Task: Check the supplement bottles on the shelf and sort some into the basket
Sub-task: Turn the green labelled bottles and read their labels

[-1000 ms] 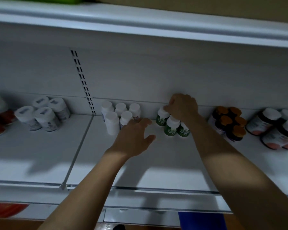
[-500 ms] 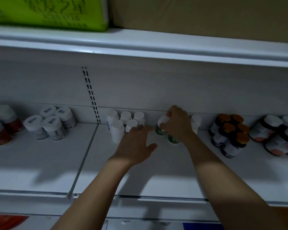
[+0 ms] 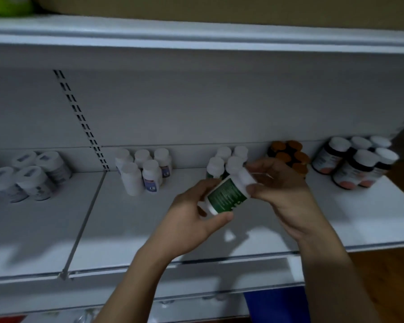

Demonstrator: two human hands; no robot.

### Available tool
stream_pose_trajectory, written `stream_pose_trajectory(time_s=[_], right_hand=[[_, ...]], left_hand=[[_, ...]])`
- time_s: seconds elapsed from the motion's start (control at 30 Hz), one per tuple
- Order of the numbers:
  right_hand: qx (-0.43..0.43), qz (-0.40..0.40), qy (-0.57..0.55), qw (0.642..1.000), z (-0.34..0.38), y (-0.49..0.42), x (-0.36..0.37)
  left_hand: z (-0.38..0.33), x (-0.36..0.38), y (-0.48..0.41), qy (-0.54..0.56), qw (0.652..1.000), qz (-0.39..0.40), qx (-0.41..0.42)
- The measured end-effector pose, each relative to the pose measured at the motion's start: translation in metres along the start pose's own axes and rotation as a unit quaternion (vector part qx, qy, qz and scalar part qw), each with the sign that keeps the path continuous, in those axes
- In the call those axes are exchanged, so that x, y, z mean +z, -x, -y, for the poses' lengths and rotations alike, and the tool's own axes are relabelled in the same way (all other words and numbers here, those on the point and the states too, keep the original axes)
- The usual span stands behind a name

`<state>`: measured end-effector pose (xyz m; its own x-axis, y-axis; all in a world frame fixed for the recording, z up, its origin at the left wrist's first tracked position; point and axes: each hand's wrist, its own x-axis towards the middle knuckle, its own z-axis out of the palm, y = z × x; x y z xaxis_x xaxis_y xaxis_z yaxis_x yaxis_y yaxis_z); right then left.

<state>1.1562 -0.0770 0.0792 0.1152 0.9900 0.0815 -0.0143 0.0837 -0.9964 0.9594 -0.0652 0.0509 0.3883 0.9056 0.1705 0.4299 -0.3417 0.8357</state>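
A white bottle with a green label (image 3: 228,195) is tilted in the air above the white shelf (image 3: 126,229), its cap pointing up and right. My left hand (image 3: 191,220) grips its bottom end. My right hand (image 3: 278,190) pinches its cap end. Behind them, several more green-label bottles (image 3: 222,163) stand at the back of the shelf. No basket shows clearly in this view.
Further groups stand along the shelf's back: white bottles (image 3: 142,169), pale-capped jars (image 3: 28,176) at left, orange-capped bottles (image 3: 289,155), dark jars with white lids (image 3: 355,162) at right. A blue object (image 3: 275,306) sits below the shelf's front edge. Another shelf (image 3: 196,36) hangs overhead.
My right hand lifted one green-label bottle out of its group and brought it forward. My left hand, open before, has closed round the bottle's bottom end.
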Motion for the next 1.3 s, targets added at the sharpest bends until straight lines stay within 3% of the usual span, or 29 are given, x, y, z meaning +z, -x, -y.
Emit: stream_pose_trajectory(time_s=[0.13,0.33,0.97,1.23,1.3], right_hand=[[-0.012,0.017,-0.060,0.998,-0.003,0.013,-0.023],[0.012,0.047,-0.101,0.994,-0.006,0.030,-0.044],[0.011,0.078,-0.080,0.994,0.001,0.034,-0.062],[0.032,0.013,-0.003,0.999,-0.002,0.030,-0.062],[0.037,0.028,0.001,0.999,-0.002,0.030,-0.062]], left_hand=[[-0.020,0.023,0.006,0.068,0.998,-0.011,0.007],[-0.031,0.048,0.016,0.076,0.995,-0.057,0.002],[-0.047,0.081,0.032,0.002,0.989,-0.144,0.029],[-0.046,0.090,0.036,0.069,0.989,-0.131,0.019],[-0.047,0.091,0.036,0.064,0.989,-0.131,0.032]])
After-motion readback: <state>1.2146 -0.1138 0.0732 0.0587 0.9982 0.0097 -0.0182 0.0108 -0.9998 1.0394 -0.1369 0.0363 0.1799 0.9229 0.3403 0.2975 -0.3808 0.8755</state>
